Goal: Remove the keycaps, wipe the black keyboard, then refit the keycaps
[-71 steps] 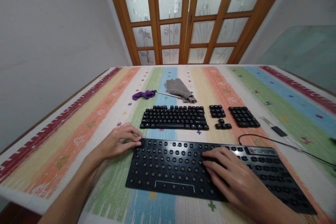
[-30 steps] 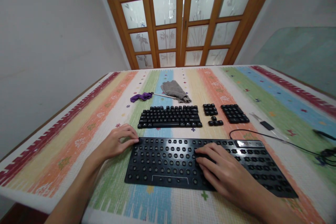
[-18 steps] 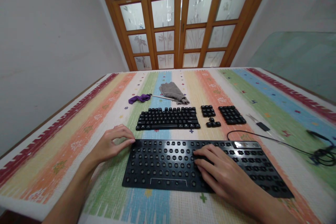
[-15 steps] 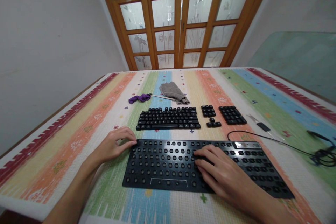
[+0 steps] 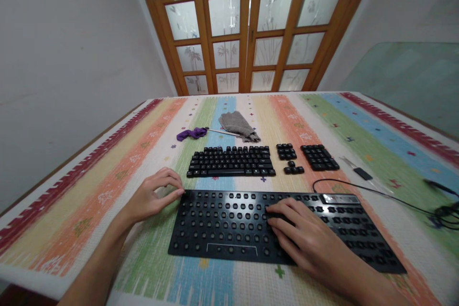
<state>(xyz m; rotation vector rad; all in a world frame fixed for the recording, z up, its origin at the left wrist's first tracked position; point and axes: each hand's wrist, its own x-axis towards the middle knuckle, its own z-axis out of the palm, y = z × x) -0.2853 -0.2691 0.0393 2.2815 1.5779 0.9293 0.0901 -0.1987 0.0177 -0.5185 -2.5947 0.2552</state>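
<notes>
A black keyboard base (image 5: 225,224) lies flat on the table, its rows of key posts bare of caps. At its far left corner, my left hand (image 5: 159,193) is closed, thumb and index finger pinched together. Whatever is between those fingertips is too small or hidden to name. My right hand (image 5: 304,229) rests on the middle of the base, fingers stretched out over the posts. Just beyond the base, black keycaps (image 5: 231,161) are laid out in keyboard order. Smaller groups include arrow keycaps (image 5: 293,168), navigation keycaps (image 5: 286,152) and number pad keycaps (image 5: 320,158).
A purple cloth (image 5: 191,134), a thin pale stick (image 5: 222,131) and a grey cloth (image 5: 239,125) lie farther back. At right are a tool with a black handle (image 5: 363,173) and a coiled black cable (image 5: 448,213). A striped cloth (image 5: 139,258) covers the table.
My left hand has shifted very slightly left at the base's corner, its fingers still pinched. The right hand stays in place on the base. The view has moved a little.
</notes>
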